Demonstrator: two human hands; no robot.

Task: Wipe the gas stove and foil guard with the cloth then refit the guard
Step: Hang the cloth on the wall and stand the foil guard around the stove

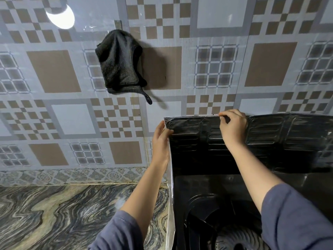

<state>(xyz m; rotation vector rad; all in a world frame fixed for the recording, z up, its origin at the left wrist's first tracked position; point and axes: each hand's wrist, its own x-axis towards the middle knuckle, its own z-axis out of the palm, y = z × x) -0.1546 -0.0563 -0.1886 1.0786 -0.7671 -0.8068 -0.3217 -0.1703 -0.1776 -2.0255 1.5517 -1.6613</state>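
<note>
Foil guard [270, 139]: stood upright around the gas stove [207, 204], its long back panel running left to right along the tiled wall [54, 69], a shorter side panel turning forward at the left corner. Inner face dark and embossed.

Left hand [160, 141]: set on the guard's left corner, palm flat against the outside of the side panel, thumb hooked over the top edge. A narrow pinch on foil.

Right hand [233, 126]: fingers curled over the top edge of the back panel, a little right of that corner, closed on the rim. Both hands lay on the guard's left end; its right end ran out of view, unsupported as far as could be seen.

Cloth [119, 60]: dark, hung on the wall up and left of the hands, well apart from both, nearer the left.

Stove: black, inside the guard's angle; burner [234, 237] partly visible, nothing on it.

Marble-patterned counter [63, 213]: left of guard.

Judgement: refitting under way; seating depended on pressing the back panel flush to the wall.
</note>
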